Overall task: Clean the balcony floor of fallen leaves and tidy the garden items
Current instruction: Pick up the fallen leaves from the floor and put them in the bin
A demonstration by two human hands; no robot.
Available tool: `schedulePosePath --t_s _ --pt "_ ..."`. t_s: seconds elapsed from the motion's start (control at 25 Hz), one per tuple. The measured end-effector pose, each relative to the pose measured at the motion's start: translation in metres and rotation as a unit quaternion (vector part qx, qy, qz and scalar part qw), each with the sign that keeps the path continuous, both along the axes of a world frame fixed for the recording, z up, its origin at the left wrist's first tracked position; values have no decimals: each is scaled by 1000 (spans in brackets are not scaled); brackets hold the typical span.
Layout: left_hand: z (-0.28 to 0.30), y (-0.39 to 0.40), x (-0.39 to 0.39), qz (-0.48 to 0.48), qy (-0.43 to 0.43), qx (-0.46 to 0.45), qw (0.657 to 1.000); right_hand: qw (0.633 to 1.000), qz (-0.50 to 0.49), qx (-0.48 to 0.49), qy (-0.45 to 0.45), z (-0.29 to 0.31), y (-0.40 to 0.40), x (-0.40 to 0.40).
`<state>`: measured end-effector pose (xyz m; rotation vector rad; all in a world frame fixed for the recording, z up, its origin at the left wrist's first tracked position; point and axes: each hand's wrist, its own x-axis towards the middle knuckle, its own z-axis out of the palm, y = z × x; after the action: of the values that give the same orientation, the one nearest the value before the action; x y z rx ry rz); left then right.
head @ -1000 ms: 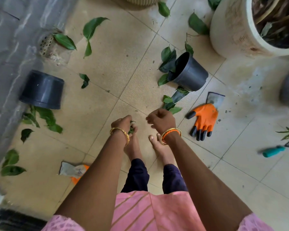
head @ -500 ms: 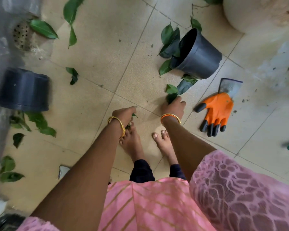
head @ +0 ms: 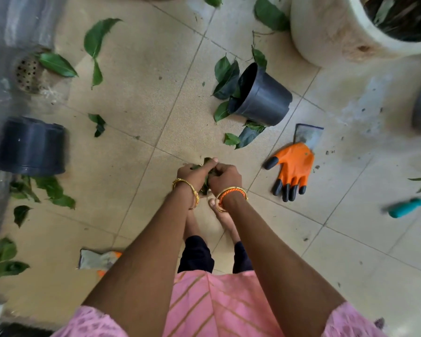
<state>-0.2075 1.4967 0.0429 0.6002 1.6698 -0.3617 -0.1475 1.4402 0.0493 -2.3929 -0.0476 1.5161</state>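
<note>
The left hand and the right hand meet low over the floor, knuckles touching, fingers of both curled round a small bunch of gathered leaves pressed between them. Only scraps of green show past the fingers, so how many leaves are in the bunch cannot be told. Both arms reach straight down and forward from the body, wrists bent slightly inward, the left forefinger stretched across the top of the bunch.

The leaves are light, thin and limp; they should crumple without harm and need only a loose fist, though a slack grip may let single ones slip out. Those lying flat on the tiles are best pinched at an edge or the stalk.

Loose leaves remain on every side: a cluster ahead and to the right of the hands at the mouth of a tipped black pot, a few more between that pot and the hands, and others far to the left beside a second black pot lying on its side. The pots look like stiff, light plastic, easy to lift by the rim. An orange glove, soft and floppy, lies just right of the hands.
</note>
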Motion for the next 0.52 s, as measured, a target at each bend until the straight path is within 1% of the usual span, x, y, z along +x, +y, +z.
schedulePosePath --t_s 0.08,0.16,0.28,0.36,0.44,0.52 --pt "7 0 7 -8 15 28 999 998 -40 -18 54 9 5 4" --pt "12 5 12 1 5 32 999 993 -81 -22 86 13 8 7" --pt "11 15 15 -3 1 27 1000 993 -105 -18 57 14 12 17" --pt "9 18 12 28 -5 -1 1000 993 -117 0 12 11 18 34" --pt "5 18 3 25 -11 -31 999 996 -25 21 -79 9 25 60" --pt "1 16 -7 4 -8 -46 999 989 47 19 -137 1 30 87"
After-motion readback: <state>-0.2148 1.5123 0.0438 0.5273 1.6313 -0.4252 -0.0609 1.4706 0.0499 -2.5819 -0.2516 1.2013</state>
